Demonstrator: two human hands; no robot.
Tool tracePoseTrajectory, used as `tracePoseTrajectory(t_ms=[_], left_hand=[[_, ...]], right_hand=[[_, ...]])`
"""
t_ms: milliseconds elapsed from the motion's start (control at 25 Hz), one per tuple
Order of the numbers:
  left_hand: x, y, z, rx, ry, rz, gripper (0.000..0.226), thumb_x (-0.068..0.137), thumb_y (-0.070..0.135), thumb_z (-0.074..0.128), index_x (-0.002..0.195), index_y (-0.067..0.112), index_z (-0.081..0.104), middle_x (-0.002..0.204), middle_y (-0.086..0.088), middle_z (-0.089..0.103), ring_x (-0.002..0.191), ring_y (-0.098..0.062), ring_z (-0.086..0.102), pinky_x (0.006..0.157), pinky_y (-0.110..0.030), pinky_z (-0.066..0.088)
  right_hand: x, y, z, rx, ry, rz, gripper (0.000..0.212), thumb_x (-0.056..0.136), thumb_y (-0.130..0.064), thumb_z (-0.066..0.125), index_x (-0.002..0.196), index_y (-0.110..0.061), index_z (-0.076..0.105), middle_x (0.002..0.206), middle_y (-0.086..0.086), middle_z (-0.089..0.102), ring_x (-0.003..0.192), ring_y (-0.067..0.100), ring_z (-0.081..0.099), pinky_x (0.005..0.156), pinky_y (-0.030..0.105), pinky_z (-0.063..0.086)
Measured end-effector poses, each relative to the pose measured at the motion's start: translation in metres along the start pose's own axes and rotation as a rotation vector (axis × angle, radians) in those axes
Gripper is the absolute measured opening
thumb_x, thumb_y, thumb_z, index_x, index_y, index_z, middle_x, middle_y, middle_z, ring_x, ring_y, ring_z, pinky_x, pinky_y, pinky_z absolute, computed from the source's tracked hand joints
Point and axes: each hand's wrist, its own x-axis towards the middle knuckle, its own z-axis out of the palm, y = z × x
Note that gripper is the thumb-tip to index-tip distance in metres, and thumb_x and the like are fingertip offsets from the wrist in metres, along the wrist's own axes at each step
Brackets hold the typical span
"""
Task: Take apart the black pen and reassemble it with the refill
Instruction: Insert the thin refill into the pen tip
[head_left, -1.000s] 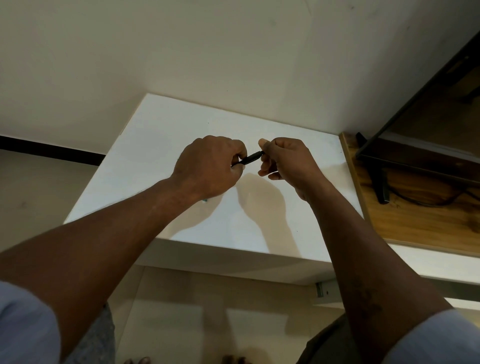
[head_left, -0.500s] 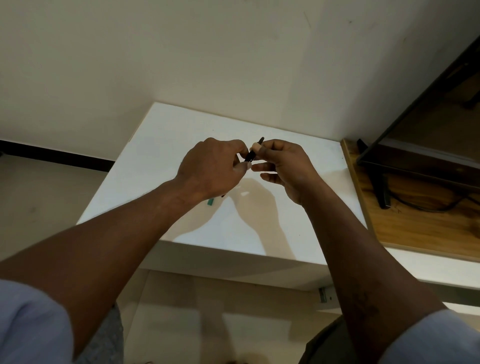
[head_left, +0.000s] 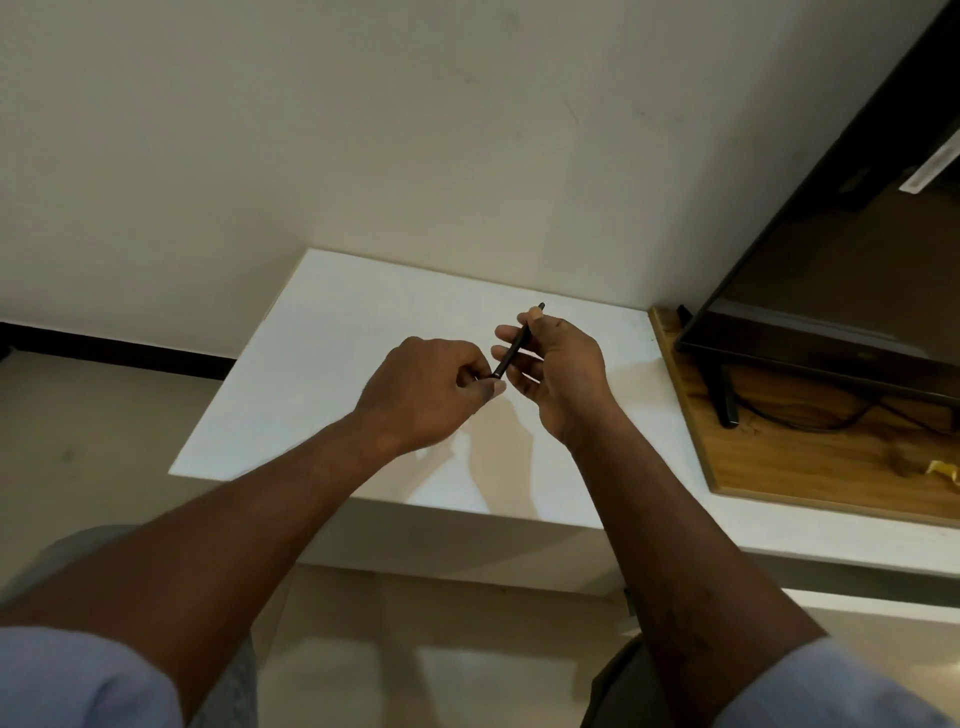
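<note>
Pen (head_left: 514, 346) pinched by L hand (head_left: 426, 389) & R hand (head_left: 563, 369), over table (head_left: 332, 364).

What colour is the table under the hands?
White; the table shows best in the head view.

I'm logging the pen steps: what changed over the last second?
The pen swung from nearly level to a steep slant, its far end now poking past the fingers of the right hand. Both hands kept their grip, the left hand pinching the near end, over the white table.
</note>
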Motion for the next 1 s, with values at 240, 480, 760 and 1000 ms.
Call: tracePoseTrajectory(t_ms=[240, 480, 760, 1000], left_hand=[[-0.038, 0.018, 0.003, -0.236, -0.020, -0.112, 0.015, 0.091, 0.047, 0.071, 0.092, 0.032, 0.073, 0.079, 0.014, 0.075, 0.054, -0.004, 0.071, 0.061, -0.027, 0.055], [-0.060, 0.025, 0.009, -0.414, 0.006, -0.131, 0.010, 0.088, 0.044, 0.075, 0.093, 0.037, 0.072, 0.082, 0.018, 0.073, 0.055, -0.007, 0.073, 0.061, -0.031, 0.058], [-0.056, 0.024, 0.016, -0.399, -0.019, -0.118, 0.009, 0.087, 0.046, 0.076, 0.087, 0.039, 0.072, 0.087, 0.025, 0.071, 0.055, -0.007, 0.072, 0.060, -0.036, 0.060], [-0.051, 0.023, 0.020, -0.388, 0.009, -0.133, 0.010, 0.089, 0.043, 0.075, 0.092, 0.034, 0.074, 0.083, 0.017, 0.073, 0.056, -0.007, 0.072, 0.058, -0.027, 0.053]], right_hand=[[-0.046, 0.004, 0.005, 0.056, -0.031, -0.002, 0.035, 0.111, -0.037, 0.050, 0.112, -0.010, 0.073, 0.091, 0.001, 0.082, 0.080, 0.018, 0.079, 0.072, 0.032, 0.062], [-0.062, -0.010, 0.003, 0.282, -0.119, -0.042, 0.033, 0.111, -0.032, 0.049, 0.114, -0.010, 0.073, 0.082, 0.001, 0.069, 0.069, 0.018, 0.069, 0.066, 0.032, 0.056], [-0.059, -0.018, 0.000, 0.434, -0.171, 0.053, 0.060, 0.102, -0.067, 0.047, 0.074, -0.015, 0.056, 0.065, -0.002, 0.036, 0.054, 0.013, 0.034, 0.056, 0.029, 0.032], [-0.059, -0.016, 0.002, 0.419, -0.151, 0.081, 0.073, 0.091, -0.082, 0.049, 0.061, -0.016, 0.043, 0.061, 0.001, 0.029, 0.054, 0.016, 0.030, 0.055, 0.031, 0.033]])
